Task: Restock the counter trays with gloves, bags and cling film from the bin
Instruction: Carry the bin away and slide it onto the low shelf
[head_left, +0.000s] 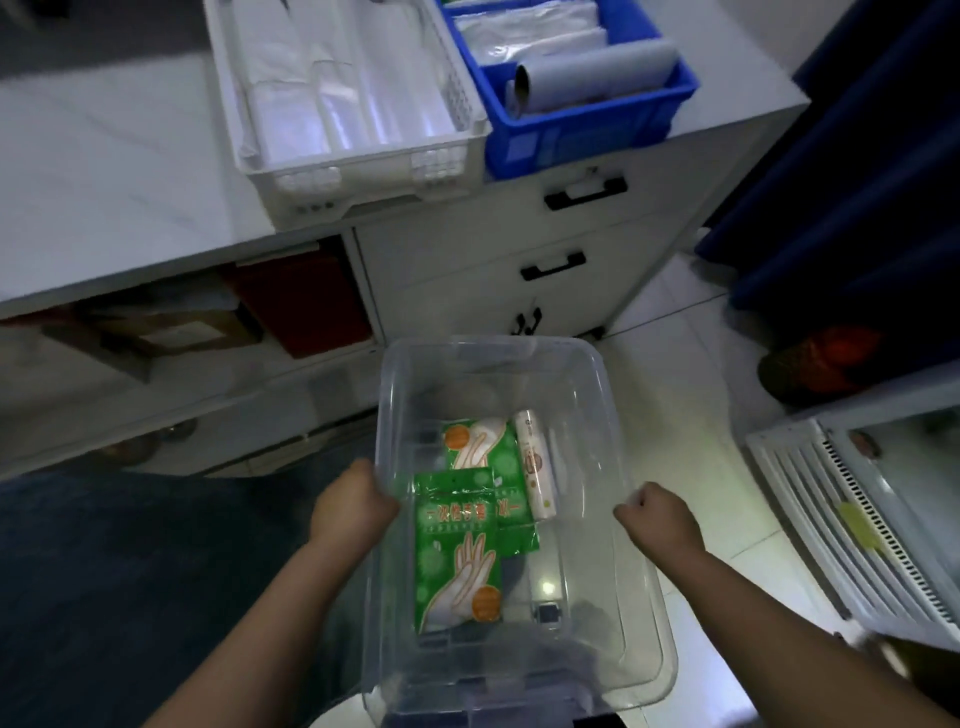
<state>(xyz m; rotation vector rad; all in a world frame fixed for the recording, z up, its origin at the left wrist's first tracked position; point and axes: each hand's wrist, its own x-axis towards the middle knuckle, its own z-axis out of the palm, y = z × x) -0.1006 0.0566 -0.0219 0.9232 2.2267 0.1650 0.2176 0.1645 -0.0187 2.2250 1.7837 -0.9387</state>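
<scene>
Fingertips are the hidden part: the left hand (353, 504) curls its fingers over the left rim of the clear bin (493, 345) and the right hand (657, 517) grips the right rim likewise (tips lost behind the plastic). Inside the bin a green glove packet (457, 551) overlaps a second packet (475, 441), with a white roll (535, 475) just right of them, its label too blurred to read. Beyond the bin, a white worktop (104, 171) carries a white tray (363, 182) and a blue tray (576, 140), touching. Pale floor tiles (691, 415) lie under the bin.
</scene>
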